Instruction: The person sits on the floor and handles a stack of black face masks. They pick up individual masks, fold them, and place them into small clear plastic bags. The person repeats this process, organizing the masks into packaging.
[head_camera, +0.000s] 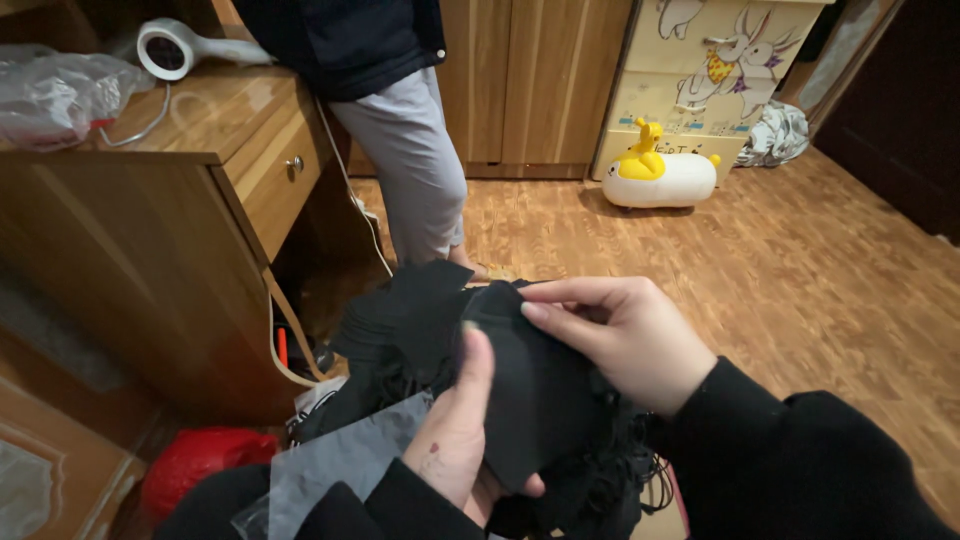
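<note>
While both hands pinch the black cloth (540, 400), open floor (800, 270) lies right.

Both hands (540, 390) closed, pinching.

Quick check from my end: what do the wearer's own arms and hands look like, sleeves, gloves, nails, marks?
Both arms wear long black sleeves reaching the wrists. Both hands are bare, no gloves, and no rings or watch show. The left hand has a few small reddish marks near the thumb base. The right hand has medium-length nails with a pale tint.
</note>
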